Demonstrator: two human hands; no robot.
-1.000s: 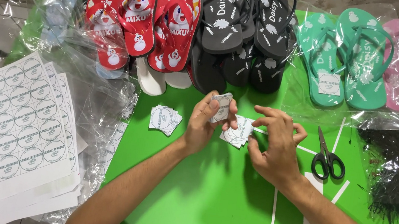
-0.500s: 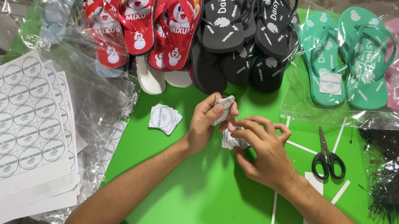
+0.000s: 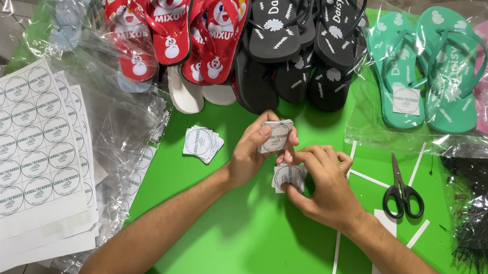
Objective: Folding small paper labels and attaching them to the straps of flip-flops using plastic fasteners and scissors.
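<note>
While rows of flip-flops line the far edge of the green desk (image 3: 252, 259), a person works over a small stack of cut square stickers at the middle of it. The left hand (image 3: 254, 154) holds one stack of stickers (image 3: 274, 136) upright, thumb on the near face and fingers curled behind it. The right hand (image 3: 323, 186) rests just beside it, its fingers bent and pinched narrow over a second little pile (image 3: 288, 176) that lies on the desk, touching the top sheet. A third small pile (image 3: 201, 143) lies apart to the left.

The stickers look thin and light (paper on backing, by the look of it), likely limp singly but fairly stiff as a stack; they would bend or crease under a hard squeeze, and the edges or a corner seem the sensible place to pinch them.

Uncut sheets of round labels (image 3: 13, 149) lie at the near left on crumpled clear plastic wrap (image 3: 127, 108). Black-handled scissors (image 3: 401, 189) lie to the right among white paper strips (image 3: 334, 264). Along the far side stand red flip-flops (image 3: 172, 12), black ones (image 3: 300, 30) and green ones (image 3: 425, 73), with a heap of thin black ties (image 3: 482, 208) at the right.
</note>
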